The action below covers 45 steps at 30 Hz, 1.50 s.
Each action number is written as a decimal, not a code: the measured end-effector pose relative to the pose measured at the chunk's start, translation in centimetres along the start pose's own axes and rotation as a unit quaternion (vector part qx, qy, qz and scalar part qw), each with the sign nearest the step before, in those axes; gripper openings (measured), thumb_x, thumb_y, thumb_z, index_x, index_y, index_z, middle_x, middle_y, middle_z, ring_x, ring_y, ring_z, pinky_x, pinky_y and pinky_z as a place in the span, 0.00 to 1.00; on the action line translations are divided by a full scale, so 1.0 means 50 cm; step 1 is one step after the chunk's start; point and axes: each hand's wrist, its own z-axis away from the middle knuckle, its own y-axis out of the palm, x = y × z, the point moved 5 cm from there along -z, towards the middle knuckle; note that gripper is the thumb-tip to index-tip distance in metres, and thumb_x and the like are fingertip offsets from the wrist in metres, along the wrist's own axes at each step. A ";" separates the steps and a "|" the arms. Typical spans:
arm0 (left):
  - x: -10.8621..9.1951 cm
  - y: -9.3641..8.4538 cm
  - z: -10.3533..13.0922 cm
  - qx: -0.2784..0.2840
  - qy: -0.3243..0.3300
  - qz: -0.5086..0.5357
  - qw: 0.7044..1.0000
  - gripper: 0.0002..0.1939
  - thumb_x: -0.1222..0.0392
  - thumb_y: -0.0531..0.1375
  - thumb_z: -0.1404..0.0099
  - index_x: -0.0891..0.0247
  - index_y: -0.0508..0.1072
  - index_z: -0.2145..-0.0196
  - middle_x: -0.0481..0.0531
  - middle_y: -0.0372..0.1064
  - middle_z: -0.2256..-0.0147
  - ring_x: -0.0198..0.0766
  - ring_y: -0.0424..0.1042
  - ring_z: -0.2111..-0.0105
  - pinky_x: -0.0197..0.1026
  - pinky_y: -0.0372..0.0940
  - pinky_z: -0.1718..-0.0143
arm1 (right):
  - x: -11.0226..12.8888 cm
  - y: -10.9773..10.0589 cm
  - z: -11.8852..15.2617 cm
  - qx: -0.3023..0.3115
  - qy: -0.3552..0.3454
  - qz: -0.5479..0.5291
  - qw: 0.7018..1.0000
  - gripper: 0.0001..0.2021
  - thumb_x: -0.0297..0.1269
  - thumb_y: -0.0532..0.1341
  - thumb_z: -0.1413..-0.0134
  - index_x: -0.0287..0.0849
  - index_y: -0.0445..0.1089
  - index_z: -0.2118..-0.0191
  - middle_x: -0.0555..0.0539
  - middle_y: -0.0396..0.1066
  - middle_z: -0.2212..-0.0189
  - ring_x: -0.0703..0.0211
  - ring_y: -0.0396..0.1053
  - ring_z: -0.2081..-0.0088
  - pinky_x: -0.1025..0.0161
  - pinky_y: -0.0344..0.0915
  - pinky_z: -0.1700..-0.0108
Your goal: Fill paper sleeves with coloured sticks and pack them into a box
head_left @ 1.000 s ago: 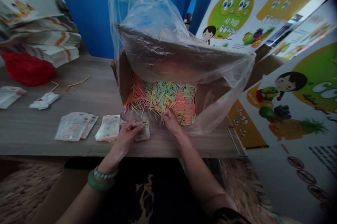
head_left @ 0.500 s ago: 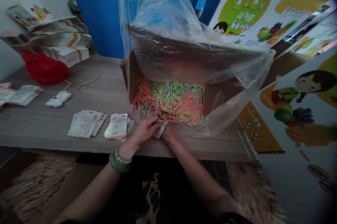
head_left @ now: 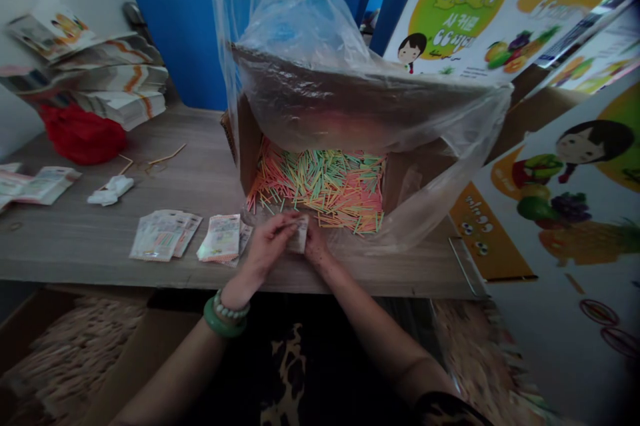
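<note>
Between my two hands stands a small printed packet (head_left: 299,237), at the front of the open box of sticks. My left hand (head_left: 270,239) pinches its left side near the top, fingers closed. On the other side my right hand (head_left: 316,243) is wrapped round the packet's right edge, its fingers partly hidden behind it. Thin pink, green and yellow sticks (head_left: 330,186) lie heaped in the cardboard box (head_left: 250,146), which is lined with clear plastic film (head_left: 400,119). Left of my hands sit a small pile of packets (head_left: 223,237) and a fanned pile of flat packets (head_left: 165,234).
Farther left are a crumpled white tissue (head_left: 111,190), a red bag (head_left: 83,136), more packets (head_left: 50,185) and banded stacks (head_left: 125,79). Printed cartons (head_left: 565,213) stand on the right. Below the table edge, boxes (head_left: 70,339) hold many small pieces.
Both hands have risen slightly away from me with the packet, which now stands more upright and shows more of its face. The view has shifted a little.
</note>
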 end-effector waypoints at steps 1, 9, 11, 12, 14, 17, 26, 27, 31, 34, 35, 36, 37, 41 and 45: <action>0.004 -0.017 0.001 -0.036 -0.022 0.032 0.999 0.06 0.57 0.64 0.36 0.61 0.78 0.67 0.52 0.80 0.60 0.41 0.77 0.59 0.43 0.71 0.54 | 0.001 -0.005 -0.002 -0.004 0.005 -0.004 1.000 0.03 0.35 0.58 0.41 0.46 0.69 0.62 0.49 0.74 0.63 0.55 0.71 0.58 0.59 0.67 0.53; 0.068 -0.051 0.039 -0.016 -0.226 0.208 0.951 0.14 0.52 0.72 0.47 0.63 0.80 0.67 0.51 0.78 0.71 0.41 0.74 0.71 0.41 0.69 0.67 | -0.009 -0.014 -0.009 0.015 0.025 0.020 0.999 0.07 0.40 0.55 0.42 0.47 0.67 0.62 0.50 0.71 0.71 0.55 0.70 0.65 0.59 0.65 0.59; 0.072 -0.046 0.046 -0.007 -0.240 0.213 0.947 0.12 0.52 0.72 0.46 0.63 0.81 0.68 0.52 0.78 0.71 0.42 0.75 0.70 0.42 0.69 0.67 | -0.004 -0.015 -0.007 0.026 0.016 0.038 0.999 0.06 0.40 0.54 0.42 0.48 0.67 0.63 0.50 0.71 0.71 0.55 0.70 0.65 0.58 0.65 0.59; 0.071 -0.045 0.047 -0.005 -0.242 0.214 0.947 0.12 0.52 0.71 0.46 0.63 0.81 0.68 0.53 0.78 0.71 0.43 0.76 0.69 0.42 0.69 0.66 | 0.001 -0.018 -0.007 0.025 0.008 0.049 0.998 0.06 0.41 0.55 0.42 0.48 0.67 0.65 0.50 0.72 0.72 0.54 0.70 0.65 0.58 0.65 0.58; 0.065 -0.043 0.046 -0.006 -0.238 0.217 0.947 0.12 0.52 0.72 0.47 0.63 0.81 0.69 0.53 0.79 0.70 0.42 0.75 0.69 0.42 0.69 0.66 | 0.015 -0.030 -0.009 0.002 -0.006 0.048 0.999 0.07 0.42 0.54 0.41 0.48 0.65 0.67 0.50 0.73 0.71 0.55 0.70 0.65 0.58 0.65 0.58; 0.060 -0.045 0.045 -0.024 -0.233 0.220 0.947 0.14 0.51 0.73 0.50 0.64 0.79 0.72 0.50 0.76 0.74 0.37 0.71 0.74 0.39 0.67 0.70 | 0.040 -0.049 -0.015 -0.046 -0.011 -0.018 0.999 0.07 0.43 0.55 0.40 0.48 0.64 0.66 0.50 0.74 0.70 0.57 0.72 0.66 0.58 0.66 0.58; 0.055 -0.053 0.047 -0.045 -0.179 0.107 0.977 0.19 0.48 0.70 0.48 0.62 0.67 0.79 0.42 0.60 0.79 0.31 0.58 0.77 0.35 0.55 0.76 | 0.088 -0.044 -0.019 -0.039 0.071 -0.249 0.965 0.13 0.48 0.65 0.45 0.48 0.65 0.63 0.54 0.74 0.73 0.59 0.74 0.68 0.59 0.69 0.60; 0.051 -0.055 0.047 -0.043 -0.170 0.076 0.982 0.19 0.48 0.69 0.47 0.61 0.66 0.80 0.42 0.58 0.80 0.31 0.57 0.77 0.35 0.53 0.76 | 0.099 -0.044 -0.018 -0.045 0.067 -0.266 0.961 0.13 0.49 0.65 0.45 0.48 0.64 0.64 0.54 0.74 0.73 0.59 0.75 0.68 0.58 0.70 0.59; 0.039 -0.047 0.044 -0.015 -0.151 0.011 0.988 0.20 0.48 0.68 0.47 0.61 0.65 0.81 0.42 0.56 0.81 0.31 0.54 0.78 0.36 0.49 0.77 | 0.159 -0.041 -0.021 -0.078 0.032 -0.277 0.957 0.13 0.51 0.60 0.40 0.49 0.59 0.63 0.53 0.75 0.72 0.55 0.77 0.65 0.52 0.71 0.54; 0.033 -0.032 0.043 0.011 -0.150 0.034 0.988 0.21 0.47 0.69 0.46 0.61 0.65 0.81 0.42 0.55 0.81 0.31 0.54 0.78 0.36 0.49 0.76 | 0.194 -0.022 -0.026 -0.077 0.010 -0.239 0.968 0.13 0.53 0.54 0.36 0.49 0.56 0.62 0.51 0.76 0.70 0.53 0.78 0.60 0.52 0.70 0.53; 0.030 -0.028 0.043 0.016 -0.150 0.046 0.988 0.21 0.47 0.69 0.47 0.61 0.65 0.81 0.42 0.55 0.81 0.31 0.54 0.78 0.36 0.50 0.76 | 0.199 -0.015 -0.026 -0.076 0.005 -0.226 0.971 0.13 0.53 0.53 0.35 0.49 0.55 0.62 0.50 0.76 0.69 0.53 0.78 0.59 0.52 0.70 0.53; 0.026 -0.025 0.043 0.021 -0.151 0.058 0.987 0.21 0.47 0.70 0.47 0.61 0.65 0.81 0.42 0.55 0.81 0.31 0.54 0.78 0.36 0.50 0.76 | 0.201 -0.008 -0.024 -0.074 0.000 -0.216 0.974 0.13 0.53 0.52 0.35 0.50 0.55 0.62 0.50 0.77 0.69 0.53 0.78 0.59 0.52 0.70 0.53; 0.023 -0.024 0.044 0.023 -0.152 0.067 0.986 0.21 0.47 0.70 0.47 0.61 0.65 0.81 0.42 0.56 0.81 0.31 0.54 0.78 0.36 0.51 0.76 | 0.199 -0.002 -0.022 -0.072 -0.002 -0.208 0.975 0.13 0.52 0.52 0.34 0.50 0.55 0.62 0.49 0.77 0.69 0.53 0.78 0.58 0.53 0.70 0.54; 0.012 -0.031 0.050 0.010 -0.158 0.082 0.984 0.19 0.50 0.70 0.46 0.62 0.66 0.79 0.42 0.58 0.80 0.31 0.55 0.77 0.35 0.52 0.76 | 0.173 0.004 -0.005 -0.073 0.000 -0.198 0.978 0.10 0.49 0.54 0.35 0.49 0.56 0.62 0.49 0.78 0.69 0.55 0.77 0.61 0.54 0.70 0.54; 0.017 -0.035 0.049 -0.004 -0.146 0.080 0.986 0.18 0.50 0.70 0.45 0.62 0.68 0.78 0.42 0.58 0.80 0.31 0.56 0.77 0.35 0.53 0.75 | 0.157 0.000 0.007 -0.040 0.024 -0.178 0.983 0.10 0.48 0.55 0.38 0.49 0.58 0.64 0.49 0.78 0.69 0.55 0.76 0.62 0.55 0.69 0.54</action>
